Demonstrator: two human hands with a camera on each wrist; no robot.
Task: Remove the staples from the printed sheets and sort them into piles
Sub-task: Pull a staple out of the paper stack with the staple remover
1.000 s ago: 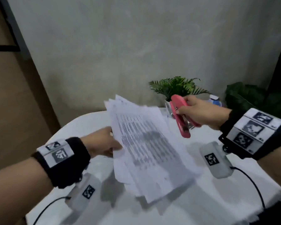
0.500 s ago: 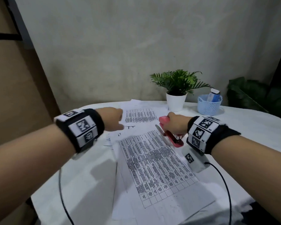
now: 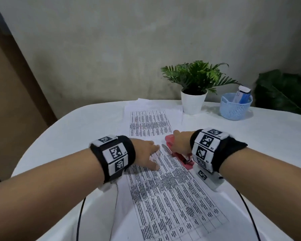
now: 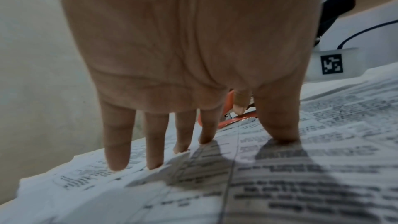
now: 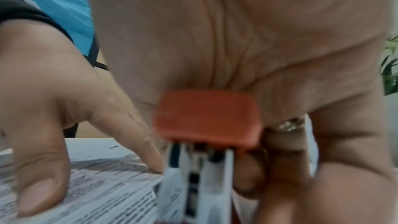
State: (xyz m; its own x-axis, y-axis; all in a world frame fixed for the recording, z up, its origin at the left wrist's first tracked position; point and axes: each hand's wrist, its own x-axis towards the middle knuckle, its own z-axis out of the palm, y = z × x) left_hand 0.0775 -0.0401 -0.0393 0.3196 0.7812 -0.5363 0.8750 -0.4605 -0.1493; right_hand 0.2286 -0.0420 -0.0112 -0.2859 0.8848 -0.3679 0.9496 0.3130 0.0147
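A set of printed sheets (image 3: 174, 197) lies on the white table (image 3: 76, 136), with a second pile of sheets (image 3: 149, 124) beyond it. My left hand (image 3: 149, 153) presses down near the top of the near set with straight, spread fingers (image 4: 117, 142) and thumb. My right hand (image 3: 181, 143) grips a red stapler (image 3: 181, 158) just to the right. The stapler's metal end points at the top edge of the sheets, close to my left index finger. In the right wrist view the stapler (image 5: 206, 118) sits low over the paper, with my fingers (image 5: 280, 142) curled round it. No staple is visible.
A potted plant in a white pot (image 3: 193, 101) and a blue basket (image 3: 235, 108) holding a small box stand at the back of the table. Dark leaves (image 3: 285, 94) fill the far right. Wrist camera cables (image 3: 79, 214) trail toward me. A wall stands right behind the table.
A second ago my left hand held the sheets in the air and my right hand held the stapler up. The sheets now lie flat, my left hand presses on them, and the stapler is down at their top edge.
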